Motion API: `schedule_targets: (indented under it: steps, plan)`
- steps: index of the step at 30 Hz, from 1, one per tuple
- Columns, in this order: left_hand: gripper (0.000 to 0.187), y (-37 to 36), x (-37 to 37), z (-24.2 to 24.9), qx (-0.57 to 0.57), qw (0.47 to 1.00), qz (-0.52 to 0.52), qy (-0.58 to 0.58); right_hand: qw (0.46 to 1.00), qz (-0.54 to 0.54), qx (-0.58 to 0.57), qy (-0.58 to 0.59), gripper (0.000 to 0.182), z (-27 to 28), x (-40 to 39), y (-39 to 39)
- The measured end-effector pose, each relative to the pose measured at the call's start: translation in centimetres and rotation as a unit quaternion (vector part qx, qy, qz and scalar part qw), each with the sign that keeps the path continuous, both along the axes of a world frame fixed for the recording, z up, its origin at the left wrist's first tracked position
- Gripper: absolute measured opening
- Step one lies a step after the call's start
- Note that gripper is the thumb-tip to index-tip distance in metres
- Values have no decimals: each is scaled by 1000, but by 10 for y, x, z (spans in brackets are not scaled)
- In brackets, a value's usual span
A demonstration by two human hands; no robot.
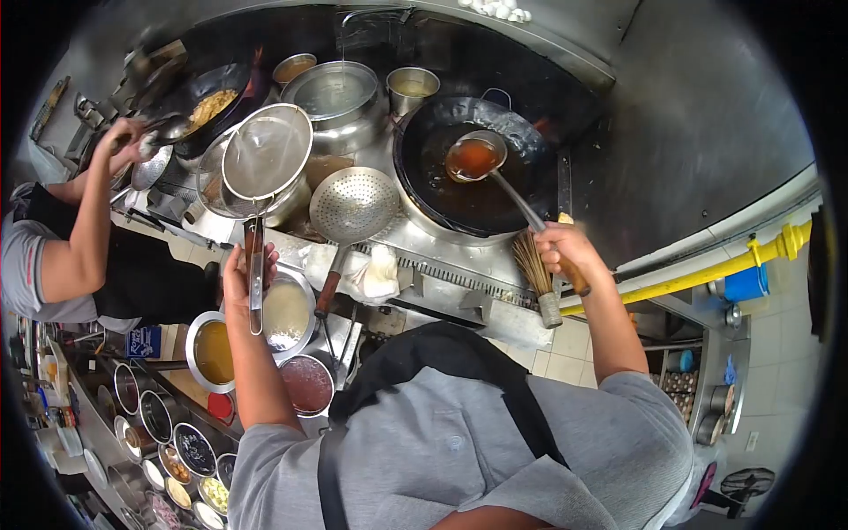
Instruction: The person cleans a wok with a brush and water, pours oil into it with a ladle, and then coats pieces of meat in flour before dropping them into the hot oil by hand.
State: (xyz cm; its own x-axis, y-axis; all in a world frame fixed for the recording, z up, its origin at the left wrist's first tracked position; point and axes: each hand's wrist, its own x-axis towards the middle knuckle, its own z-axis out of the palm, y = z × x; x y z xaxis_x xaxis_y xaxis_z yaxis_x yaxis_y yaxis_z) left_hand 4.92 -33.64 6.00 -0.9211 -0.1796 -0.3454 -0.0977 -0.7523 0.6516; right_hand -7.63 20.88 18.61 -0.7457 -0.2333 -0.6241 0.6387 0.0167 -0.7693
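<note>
In my right hand (565, 252) is the handle of a metal ladle (521, 196), closed tight around it. Reddish-brown liquid (474, 159) fills the ladle's bowl, which is over a large black wok (433, 190) with dark liquid inside. My left hand (246, 272) is wrapped around the wooden handle of a fine mesh strainer (268, 152). The strainer is above another round strainer and a metal pot. Between my hands, a perforated skimmer (354, 205) lies on the stove top, beside a crumpled white cloth (380, 272).
A co-worker (62, 252) stands at the left by a second wok (210, 106) holding food. A bamboo brush (534, 265) is near my right hand. Bowls of sauce (214, 352) and several ingredient containers (194, 450) are at lower left. A yellow pipe (689, 276) runs along the right.
</note>
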Motion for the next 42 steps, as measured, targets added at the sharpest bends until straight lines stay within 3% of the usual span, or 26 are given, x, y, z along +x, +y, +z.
schedule_targets:
  steps: [1, 2, 5, 6, 8, 9, 12, 13, 14, 15, 16, 17, 19, 21, 22, 24, 28, 31, 32, 34, 35, 37, 38, 40, 41, 42]
  plan:
    - [57, 0, 0, -2, 13, 1000, 3, 7, 993, 2, 104, 64, 10, -6, 1, -1]
    - [57, -1, 0, -4, 24, 1000, 5, 14, 993, 1, 103, 64, 10, -10, 3, 0]
    - [54, 2, 2, 2, 33, 999, 14, -14, 941, 29, 279, 187, 14, -10, 13, 11]
    - [54, 1, 3, 1, 35, 999, 12, -15, 941, 28, 281, 185, 14, -8, 18, 16]
    - [48, -6, 1, -2, -131, 988, -25, -77, 871, 53, 385, 300, 28, -4, 27, 25]
    - [46, -8, -2, -5, -87, 992, -51, -76, 842, 55, 424, 329, 37, -7, 31, 29]
    - [44, 7, -7, 20, -12, 992, -64, -112, 817, 50, 435, 375, 36, -33, 32, 36]
    - [38, 27, -8, 46, -8, 990, -44, -133, 784, 49, 494, 373, 37, -33, 39, 23]
    - [38, 19, -12, 36, -7, 991, -40, -131, 755, 54, 489, 433, 32, -41, 41, 15]
    - [36, 3, -15, 16, 34, 994, -73, -75, 881, 28, 362, 304, 30, -41, 42, 7]
    - [33, -7, -17, 7, 76, 992, -103, -16, 962, 4, 220, 162, 29, -29, 42, -3]
    - [29, 6, -17, 25, 63, 994, -84, -24, 961, 13, 220, 166, 29, -21, 40, -9]
    - [27, 14, -13, 43, 77, 994, -83, 6, 996, -35, -44, 65, 27, -6, 35, -21]
    - [28, 21, -11, 58, 122, 989, -69, 41, 994, 9, -102, 35, 27, 5, 26, -38]
    - [22, 21, -13, 64, 77, 993, -79, 51, 987, 50, -155, -1, 27, 10, 22, -50]
    - [14, 19, -18, 84, -30, 994, -109, -3, 984, 108, -142, 13, 25, 24, 14, -89]
    - [13, 10, -23, 110, -70, 991, -108, -23, 967, 226, -33, 115, 8, 31, -9, -179]
    - [13, 6, -14, 134, -61, 993, -102, -23, 900, 327, 142, 251, 9, 23, -20, -247]
    - [14, 5, -11, 141, -63, 993, -98, -17, 860, 366, 198, 295, 16, 20, -23, -268]
    - [15, 2, -5, 144, -65, 994, -89, -13, 728, 396, 322, 457, 18, -3, -40, -311]
    - [15, 0, -3, 144, -69, 993, -98, -5, 727, 399, 320, 458, 18, 1, -36, -328]
    - [17, -3, 1, 141, -80, 991, -111, 17, 644, 416, 427, 479, 28, 8, -30, -355]
    - [17, -4, 3, 142, -80, 991, -108, 19, 642, 418, 427, 481, 28, 0, -42, -374]
    - [17, -5, 7, 144, -110, 987, -118, -11, 506, 623, 430, 414, 19, -13, -67, -406]
    - [18, -6, 9, 141, -126, 985, -114, -11, 806, 482, 277, 204, 8, -15, -66, -404]
    - [24, -5, 10, 139, -154, 981, -114, -18, 881, 447, 153, 34, 13, -11, -72, -403]
